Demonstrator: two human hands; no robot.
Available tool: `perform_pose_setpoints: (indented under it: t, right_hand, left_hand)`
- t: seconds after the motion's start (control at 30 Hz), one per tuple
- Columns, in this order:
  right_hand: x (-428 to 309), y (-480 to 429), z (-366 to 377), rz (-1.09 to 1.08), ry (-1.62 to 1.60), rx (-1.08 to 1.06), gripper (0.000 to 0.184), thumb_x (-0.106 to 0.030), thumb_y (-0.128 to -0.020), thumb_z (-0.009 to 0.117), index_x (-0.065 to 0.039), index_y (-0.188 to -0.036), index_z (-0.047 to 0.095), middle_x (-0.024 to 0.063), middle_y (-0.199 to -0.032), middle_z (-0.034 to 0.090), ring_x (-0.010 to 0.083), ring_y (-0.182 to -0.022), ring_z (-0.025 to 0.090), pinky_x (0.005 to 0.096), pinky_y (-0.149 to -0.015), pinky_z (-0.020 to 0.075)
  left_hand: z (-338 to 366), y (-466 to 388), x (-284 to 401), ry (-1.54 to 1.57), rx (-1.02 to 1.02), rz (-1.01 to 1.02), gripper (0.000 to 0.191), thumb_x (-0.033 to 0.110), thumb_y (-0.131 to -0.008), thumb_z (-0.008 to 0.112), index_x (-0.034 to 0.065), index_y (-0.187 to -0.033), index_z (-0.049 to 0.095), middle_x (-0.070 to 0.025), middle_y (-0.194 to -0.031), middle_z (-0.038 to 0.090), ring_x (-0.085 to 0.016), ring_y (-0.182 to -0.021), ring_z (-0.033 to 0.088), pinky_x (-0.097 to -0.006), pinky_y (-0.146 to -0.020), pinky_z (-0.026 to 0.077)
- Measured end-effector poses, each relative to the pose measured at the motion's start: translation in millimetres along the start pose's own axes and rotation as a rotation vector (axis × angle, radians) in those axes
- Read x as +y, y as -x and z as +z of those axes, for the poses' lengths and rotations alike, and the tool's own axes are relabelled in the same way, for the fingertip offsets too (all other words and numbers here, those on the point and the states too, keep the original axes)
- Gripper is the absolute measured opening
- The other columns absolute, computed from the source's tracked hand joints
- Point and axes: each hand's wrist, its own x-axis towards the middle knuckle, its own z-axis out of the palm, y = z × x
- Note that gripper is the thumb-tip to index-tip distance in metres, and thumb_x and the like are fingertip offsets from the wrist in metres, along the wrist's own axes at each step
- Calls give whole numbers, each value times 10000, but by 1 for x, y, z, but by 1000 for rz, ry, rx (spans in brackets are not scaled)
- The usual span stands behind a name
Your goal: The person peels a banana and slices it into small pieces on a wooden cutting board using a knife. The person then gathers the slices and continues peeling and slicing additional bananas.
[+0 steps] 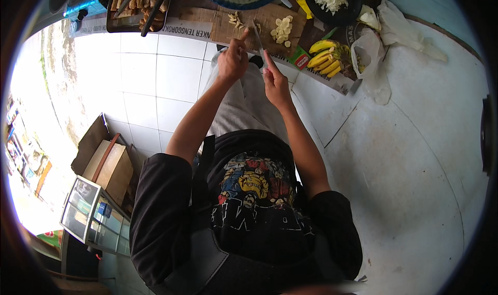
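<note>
My right hand is closed around the handle of a kitchen knife, its blade pointing away over the near edge of a wooden cutting board. Just left of the blade is my left hand, its index finger stretched out towards the board and the other fingers bent; I see nothing held in it. Thin pale strips lie on the board beyond that finger. To the right of the knife, pale round slices are heaped on the board.
A metal tray of fried rolls with tongs stands at left, near a blue stove. Beyond the board is a blue basin of batter. At right are a black bowl of shredded cabbage, bananas and plastic bags.
</note>
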Motion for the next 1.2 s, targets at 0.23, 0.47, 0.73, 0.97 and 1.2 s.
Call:
perform_pose_setpoints:
  t: [0.23, 0.47, 0.73, 0.97, 1.2]
  right_hand:
    - [4, 1, -3, 144, -122, -132, 546, -125, -1103, 534, -215, -1632, 435, 113, -1273, 577, 145, -822, 540, 291, -832, 506]
    - [1, 1, -5, 78, 512, -201, 705, -74, -1041, 553, -277, -1674, 320, 230, -1062, 719, 354, -817, 735, 464, -755, 596]
    - [-6, 12, 8, 15, 462, -21, 718, -78, -1036, 563, -281, -1676, 309, 198, -908, 685, 392, -818, 719, 488, -722, 587]
    - [-4, 7, 16, 103, 247, 46, 662, 5, -1042, 523, -193, -1654, 367, 286, -1340, 664, 444, -1077, 712, 467, -885, 572]
    - [-5, -16, 43, 102, 94, -78, 610, -48, -1074, 518, -155, -1654, 363, 264, -1334, 680, 360, -913, 731, 390, -836, 572]
  left_hand:
    - [3, 1, -5, 111, -3, -41, 153, -2, -968, 589, 75, -1042, 479, -151, -1277, 753, -271, -713, 757, -402, -635, 568]
    - [7, 2, -11, 137, 23, -3, 186, 8, -961, 601, 81, -1086, 486, -152, -1179, 776, -289, -711, 761, -412, -627, 572]
    - [0, 9, 3, -29, -76, 40, 473, -2, -920, 581, 120, -1371, 507, -113, -1364, 695, -329, -846, 760, -480, -692, 585]
    - [-4, 9, 8, 61, 20, 53, 536, 1, -938, 575, 82, -1457, 468, -150, -1400, 674, -316, -893, 748, -443, -732, 587]
    - [-3, 12, 12, -14, 153, -35, 413, 146, -952, 716, 84, -1327, 553, -119, -1153, 674, -286, -841, 709, -428, -726, 553]
